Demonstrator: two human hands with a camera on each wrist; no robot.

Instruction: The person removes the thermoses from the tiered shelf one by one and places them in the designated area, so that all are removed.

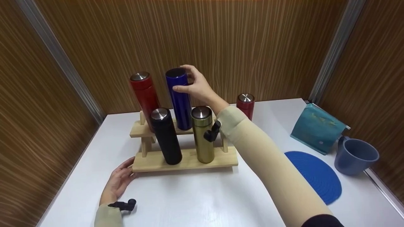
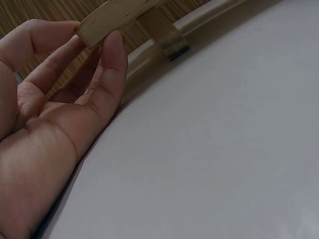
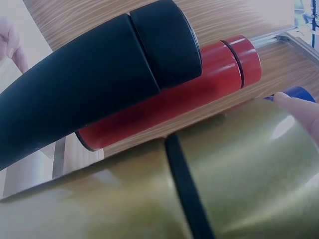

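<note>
A two-tier wooden rack (image 1: 189, 161) stands on the white table (image 1: 195, 198). Its upper tier bears a red flask (image 1: 144, 94) and a blue flask (image 1: 180, 101); the lower tier bears a black flask (image 1: 165, 137) and a gold flask (image 1: 203, 135). My right hand (image 1: 187, 79) grips the blue flask near its lid, thumb in front and fingers behind. My left hand (image 1: 121, 178) lies on the table, with thumb (image 2: 112, 59) and forefinger straight against the rack's front left corner (image 2: 107, 20). The right wrist view is filled by the gold flask (image 3: 224, 179), black flask (image 3: 89, 79) and red flask (image 3: 199, 84).
A shorter red flask (image 1: 245, 104) stands on the table behind the rack's right end. At the right are a teal pouch (image 1: 316, 127), a blue mug (image 1: 356, 156) and a blue ribbed mat (image 1: 317, 175). Wood-panelled walls close in the back and both sides.
</note>
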